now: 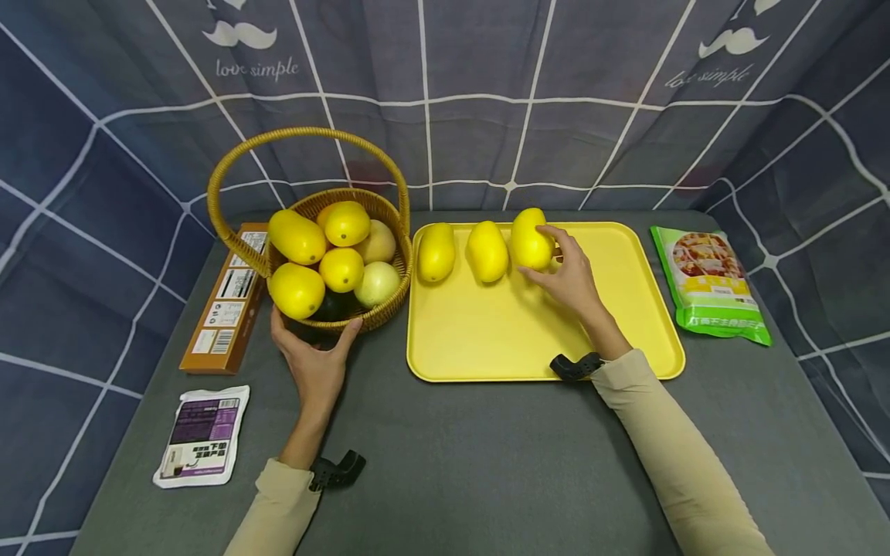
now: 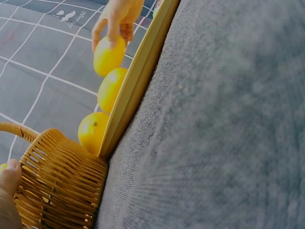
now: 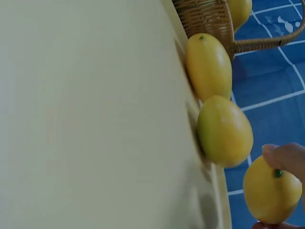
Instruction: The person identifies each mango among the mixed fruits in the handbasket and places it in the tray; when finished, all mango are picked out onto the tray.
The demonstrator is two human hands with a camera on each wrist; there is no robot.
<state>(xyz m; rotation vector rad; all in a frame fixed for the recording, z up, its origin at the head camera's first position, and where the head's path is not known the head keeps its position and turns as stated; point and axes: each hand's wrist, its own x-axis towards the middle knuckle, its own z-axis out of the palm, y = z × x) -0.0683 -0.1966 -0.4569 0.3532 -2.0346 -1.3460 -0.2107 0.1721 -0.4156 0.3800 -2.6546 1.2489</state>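
Observation:
My right hand (image 1: pixel 573 274) pinches a yellow mango (image 1: pixel 531 239) between thumb and fingers over the back of the yellow tray (image 1: pixel 480 340). In the right wrist view that mango (image 3: pixel 271 191) shows its green stem end beside the thumb. To its left, two more mangoes, one in the middle (image 1: pixel 487 252) and one at the left (image 1: pixel 436 252), lie along the tray's back edge. My left hand (image 1: pixel 314 363) holds the front of the wicker basket (image 1: pixel 378 315), its thumb at the rim. Yellow fruits (image 1: pixel 297 291), pale green round fruits (image 1: pixel 378 283) and a dark one fill the basket.
Left of the basket lies an orange-brown box (image 1: pixel 225 309), with a white and purple packet (image 1: pixel 203 436) in front of it. A green food bag (image 1: pixel 711 283) is right of the tray. A grey checked curtain (image 1: pixel 473 147) rises behind the table.

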